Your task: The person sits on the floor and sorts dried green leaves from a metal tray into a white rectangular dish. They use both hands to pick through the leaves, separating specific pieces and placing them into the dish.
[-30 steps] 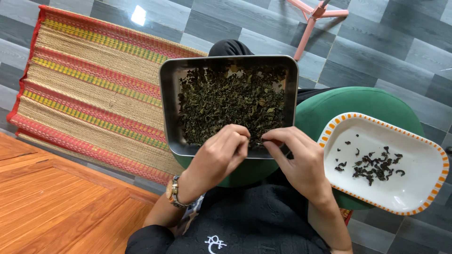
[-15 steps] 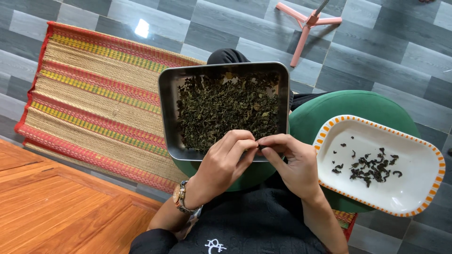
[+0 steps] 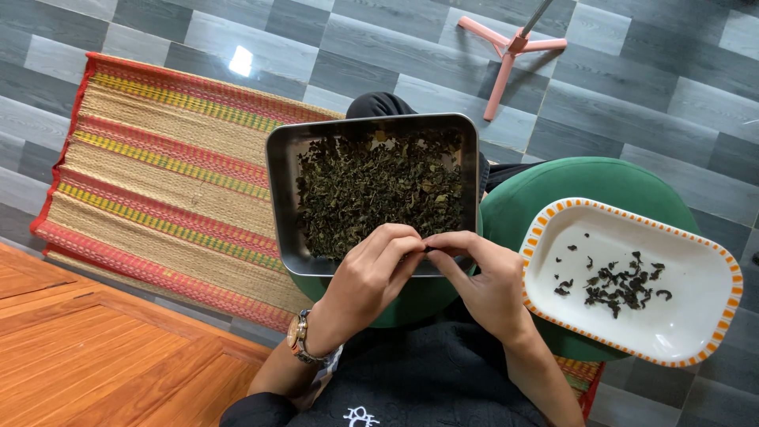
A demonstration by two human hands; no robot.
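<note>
Fingertips of the left hand (image 3: 371, 273) and right hand (image 3: 482, 281) meet at the near rim of the metal tray (image 3: 277, 198), pinching a small dark bit picked from the dried leaves (image 3: 379, 190) heaped in it. Sorting looks to be the step in hand. Carrying the bit to the white dish (image 3: 696, 316), where a few dark pieces (image 3: 621, 285) already lie, would call for a steady pinch.
</note>
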